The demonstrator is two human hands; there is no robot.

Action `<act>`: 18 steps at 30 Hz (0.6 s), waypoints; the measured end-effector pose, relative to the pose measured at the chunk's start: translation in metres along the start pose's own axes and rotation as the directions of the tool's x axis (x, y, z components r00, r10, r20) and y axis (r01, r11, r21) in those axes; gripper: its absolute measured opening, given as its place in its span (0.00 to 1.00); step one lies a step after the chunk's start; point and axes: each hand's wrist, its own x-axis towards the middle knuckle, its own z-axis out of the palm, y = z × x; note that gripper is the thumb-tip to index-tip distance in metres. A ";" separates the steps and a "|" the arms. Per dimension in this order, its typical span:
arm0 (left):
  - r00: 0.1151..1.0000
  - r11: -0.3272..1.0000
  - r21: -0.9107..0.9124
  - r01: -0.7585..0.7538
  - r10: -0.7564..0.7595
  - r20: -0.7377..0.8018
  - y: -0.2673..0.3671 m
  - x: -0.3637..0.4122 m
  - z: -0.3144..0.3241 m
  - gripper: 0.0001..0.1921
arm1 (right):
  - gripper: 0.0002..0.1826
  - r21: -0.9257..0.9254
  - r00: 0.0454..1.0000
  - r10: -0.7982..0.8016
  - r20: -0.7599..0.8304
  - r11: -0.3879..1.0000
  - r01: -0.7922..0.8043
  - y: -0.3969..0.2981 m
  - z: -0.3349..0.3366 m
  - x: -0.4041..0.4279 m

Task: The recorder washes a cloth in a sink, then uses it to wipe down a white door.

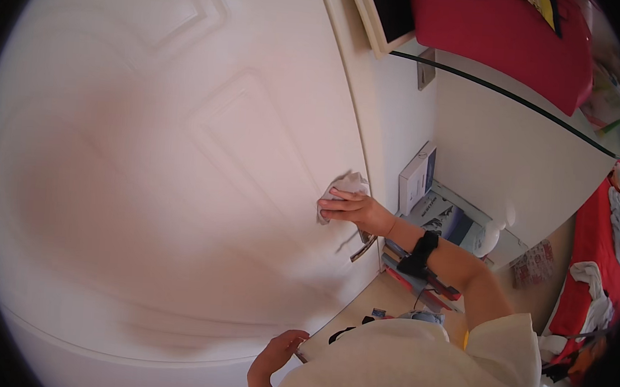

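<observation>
My right hand [353,210] presses a crumpled white cloth [349,183] flat against a white panelled door [208,186], close to the door's edge. Its fingers spread over the cloth, and a black band [423,252] wraps the wrist. Just below that hand, a metal lever handle [364,248] sticks out from the door. Lower down, near the front of my body, my left hand [277,353] is bent at the wrist. Its fingertips curl beside a small dark-edged thing [301,357], and whether they grip it is unclear.
Right of the door frame [357,89], boxes [418,177] and books stand by the wall. Above them runs a glass shelf edge [510,102] bearing a red covered thing [504,40]. A white rounded object [489,239] sits near my forearm. Clothes [594,294] lie on red fabric at far right.
</observation>
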 end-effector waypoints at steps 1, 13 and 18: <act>1.000 1.000 -0.003 -0.005 0.005 -0.027 0.001 -0.001 0.000 0.10 | 0.26 0.000 1.000 0.006 -0.002 1.000 -0.006 -0.003 -0.014 0.009; 0.996 1.000 -0.009 0.000 0.000 -0.091 0.028 0.016 0.015 0.09 | 0.20 -0.275 0.766 -0.418 -0.488 0.907 0.319 -0.032 -0.190 0.232; 0.997 0.997 -0.064 0.035 -0.040 -0.073 0.010 0.016 0.026 0.09 | 0.23 -0.449 0.822 -0.469 -0.323 0.840 0.303 0.028 -0.110 0.160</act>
